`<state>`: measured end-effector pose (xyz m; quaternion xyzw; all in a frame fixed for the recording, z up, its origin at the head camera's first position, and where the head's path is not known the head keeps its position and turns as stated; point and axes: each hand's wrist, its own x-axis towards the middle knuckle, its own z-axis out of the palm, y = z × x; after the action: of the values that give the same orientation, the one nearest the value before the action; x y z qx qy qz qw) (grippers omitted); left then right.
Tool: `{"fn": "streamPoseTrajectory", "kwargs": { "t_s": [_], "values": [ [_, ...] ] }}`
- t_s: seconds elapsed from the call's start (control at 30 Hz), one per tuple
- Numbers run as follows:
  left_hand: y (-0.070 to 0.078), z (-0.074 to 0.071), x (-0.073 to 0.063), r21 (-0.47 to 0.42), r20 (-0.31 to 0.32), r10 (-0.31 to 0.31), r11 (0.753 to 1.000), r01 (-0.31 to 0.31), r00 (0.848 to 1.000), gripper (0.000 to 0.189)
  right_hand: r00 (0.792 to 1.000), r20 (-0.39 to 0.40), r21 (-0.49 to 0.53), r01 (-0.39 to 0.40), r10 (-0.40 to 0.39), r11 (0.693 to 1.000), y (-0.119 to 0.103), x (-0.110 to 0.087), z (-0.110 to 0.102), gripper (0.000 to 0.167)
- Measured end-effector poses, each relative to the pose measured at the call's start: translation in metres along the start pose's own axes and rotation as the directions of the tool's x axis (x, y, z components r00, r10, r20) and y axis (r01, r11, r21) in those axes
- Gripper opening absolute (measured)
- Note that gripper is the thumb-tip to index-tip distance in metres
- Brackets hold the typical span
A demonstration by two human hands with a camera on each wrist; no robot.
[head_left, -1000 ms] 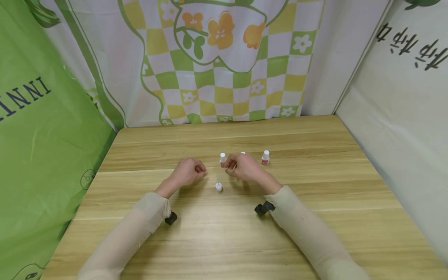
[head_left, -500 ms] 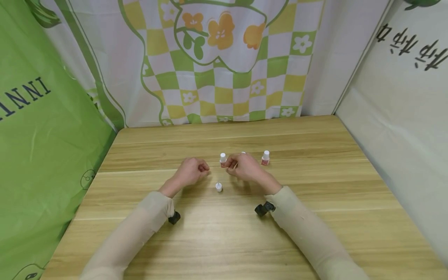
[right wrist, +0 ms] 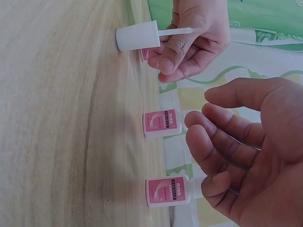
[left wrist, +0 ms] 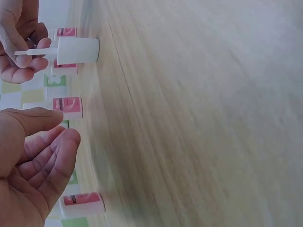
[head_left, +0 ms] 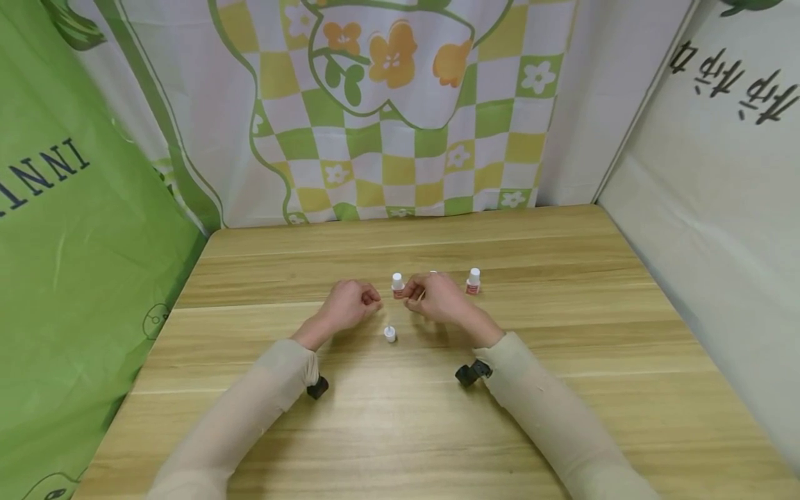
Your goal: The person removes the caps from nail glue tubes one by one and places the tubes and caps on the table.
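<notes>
A white brush cap (head_left: 390, 335) stands on the wooden table, its brush pointing up, between and a little nearer than my hands. My left hand (head_left: 348, 305) hovers left of it, thumb and fingers loosely bent, with nothing seen between them in the left wrist view. My right hand (head_left: 435, 298) is to the right, fingers loosely curled and a gap below the thumb (right wrist: 232, 94); it holds nothing visible. Just left of the right fingertips stands a nail glue bottle (head_left: 397, 286) with a pink label. I cannot tell if they touch.
Another nail glue bottle (head_left: 473, 282) stands upright on the right. A white cap top (head_left: 434, 273) shows behind my right hand, its bottle hidden in the head view. A further pink-labelled bottle (left wrist: 84, 204) appears low in the left wrist view. A patterned curtain (head_left: 400, 153) hangs behind the table.
My left hand has moved slightly right, towards the middle. The right hand, the bottles and the brush cap have stayed in place.
</notes>
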<state>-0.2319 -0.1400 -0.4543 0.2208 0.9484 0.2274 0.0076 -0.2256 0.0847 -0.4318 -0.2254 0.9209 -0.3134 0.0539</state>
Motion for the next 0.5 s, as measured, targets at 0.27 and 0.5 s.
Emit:
{"fn": "streamPoseTrajectory", "kwargs": {
  "t_s": [0.27, 0.5],
  "values": [
    [0.0039, 0.0054, 0.0068, -0.019, 0.022, -0.04, 0.999, 0.041, 0.999, 0.016, 1.0, 0.006, 0.013, -0.002, 0.002, 1.0, -0.0009, 0.0, -0.0013, 0.006],
    [0.0071, 0.0078, 0.0093, -0.028, 0.037, -0.082, 0.996, 0.083, 0.996, 0.021, 1.0, 0.001, 0.017, 0.005, -0.005, 1.0, -0.0028, 0.0001, -0.0012, 0.008]
  ]
}}
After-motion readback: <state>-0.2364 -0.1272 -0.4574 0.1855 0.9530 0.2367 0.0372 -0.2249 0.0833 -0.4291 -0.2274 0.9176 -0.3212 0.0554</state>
